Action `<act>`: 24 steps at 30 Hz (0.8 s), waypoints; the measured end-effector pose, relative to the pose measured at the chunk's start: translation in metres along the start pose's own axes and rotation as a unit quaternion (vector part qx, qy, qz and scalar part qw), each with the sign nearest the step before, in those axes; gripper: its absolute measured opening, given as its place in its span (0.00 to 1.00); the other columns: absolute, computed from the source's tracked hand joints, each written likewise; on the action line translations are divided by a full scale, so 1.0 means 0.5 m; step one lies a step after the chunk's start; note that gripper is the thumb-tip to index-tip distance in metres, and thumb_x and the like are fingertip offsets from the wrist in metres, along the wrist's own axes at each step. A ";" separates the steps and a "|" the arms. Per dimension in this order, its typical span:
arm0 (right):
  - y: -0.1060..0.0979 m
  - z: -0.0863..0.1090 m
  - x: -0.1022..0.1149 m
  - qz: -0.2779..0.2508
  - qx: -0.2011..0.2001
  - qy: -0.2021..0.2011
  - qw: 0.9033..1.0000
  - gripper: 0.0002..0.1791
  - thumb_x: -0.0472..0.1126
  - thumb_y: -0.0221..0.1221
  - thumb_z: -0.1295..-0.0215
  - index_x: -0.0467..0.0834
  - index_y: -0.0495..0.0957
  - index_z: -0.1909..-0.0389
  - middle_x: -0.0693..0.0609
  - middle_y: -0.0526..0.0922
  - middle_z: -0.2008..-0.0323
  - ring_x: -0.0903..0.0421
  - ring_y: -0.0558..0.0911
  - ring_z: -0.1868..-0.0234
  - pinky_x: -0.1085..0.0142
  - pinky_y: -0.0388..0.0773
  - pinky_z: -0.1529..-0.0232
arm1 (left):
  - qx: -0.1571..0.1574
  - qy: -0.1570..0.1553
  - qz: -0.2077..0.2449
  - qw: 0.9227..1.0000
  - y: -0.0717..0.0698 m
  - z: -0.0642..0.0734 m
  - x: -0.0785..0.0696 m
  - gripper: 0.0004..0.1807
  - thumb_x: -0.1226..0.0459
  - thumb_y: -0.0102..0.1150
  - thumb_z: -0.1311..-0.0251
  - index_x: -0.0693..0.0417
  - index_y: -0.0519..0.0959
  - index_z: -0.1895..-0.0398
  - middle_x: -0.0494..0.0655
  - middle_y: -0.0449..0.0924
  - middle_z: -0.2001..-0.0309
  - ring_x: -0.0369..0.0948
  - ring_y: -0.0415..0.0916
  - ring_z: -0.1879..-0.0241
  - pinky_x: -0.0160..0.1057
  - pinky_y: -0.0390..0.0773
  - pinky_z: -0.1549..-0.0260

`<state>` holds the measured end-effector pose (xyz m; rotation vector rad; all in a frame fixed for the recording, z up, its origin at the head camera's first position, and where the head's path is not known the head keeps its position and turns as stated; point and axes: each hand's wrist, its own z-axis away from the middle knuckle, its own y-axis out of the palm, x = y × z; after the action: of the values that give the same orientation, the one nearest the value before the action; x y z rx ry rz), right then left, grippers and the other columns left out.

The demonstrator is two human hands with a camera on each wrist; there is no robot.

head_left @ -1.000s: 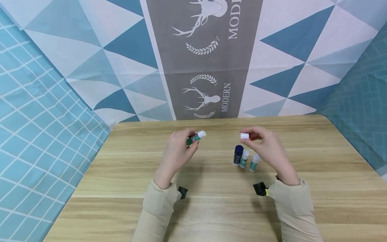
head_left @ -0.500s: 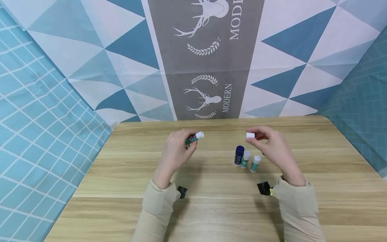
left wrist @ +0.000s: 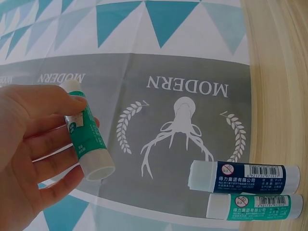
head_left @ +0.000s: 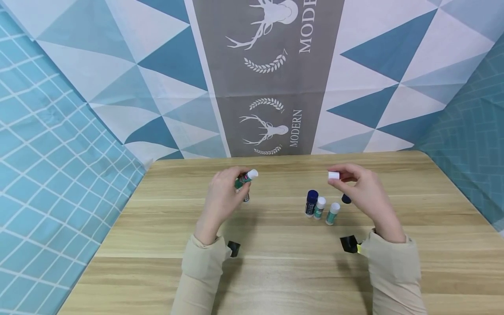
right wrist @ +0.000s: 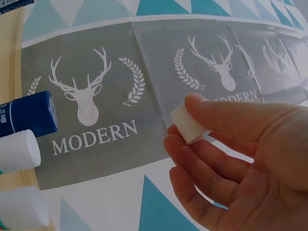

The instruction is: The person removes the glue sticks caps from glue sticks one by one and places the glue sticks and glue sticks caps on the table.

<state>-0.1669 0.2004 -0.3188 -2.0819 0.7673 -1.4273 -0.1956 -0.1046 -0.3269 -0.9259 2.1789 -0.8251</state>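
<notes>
My left hand holds a green glue stick between thumb and fingers, tilted with its white end up to the right. In the left wrist view its other white end points down. Opposite, my right hand pinches a small white cap above the table. Beside the left hand stand a navy glue stick and a green glue stick, both with white upper ends; the hand largely hides them in the head view. Behind the right hand, a dark navy cap partly shows on the table.
Between the hands stand a navy-capped glue stick and two green glue sticks with white caps, one beside it and one to its right. Patterned cloth hangs behind the wooden table.
My right hand has moved right with the white cap, uncovering the navy cap behind it. My left hand has shifted slightly left with the glue stick, so part of a navy glue stick shows.
</notes>
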 end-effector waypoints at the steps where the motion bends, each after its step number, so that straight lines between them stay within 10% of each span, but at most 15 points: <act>1: -0.001 0.000 0.000 0.000 0.000 0.001 1.000 0.16 0.47 0.58 0.40 0.47 0.77 0.52 0.50 0.79 0.65 0.54 0.78 0.62 0.69 0.71 0.69 | 0.000 0.000 -0.001 1.000 -0.001 0.000 0.001 0.14 0.67 0.63 0.50 0.54 0.79 0.58 0.45 0.82 0.63 0.40 0.77 0.65 0.43 0.73 0.62; 24: -0.027 0.003 -0.026 0.000 0.009 0.032 0.999 0.18 0.49 0.57 0.40 0.46 0.76 0.51 0.48 0.81 0.63 0.55 0.76 0.63 0.70 0.72 0.68 | 0.056 -0.079 0.011 0.995 -0.019 0.004 0.025 0.13 0.67 0.58 0.48 0.55 0.78 0.58 0.46 0.82 0.66 0.43 0.77 0.65 0.44 0.74 0.61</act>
<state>-0.1670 0.2193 -0.3189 -2.0307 0.7768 -1.5015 -0.1972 -0.1202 -0.3246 -0.8779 1.9830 -0.8264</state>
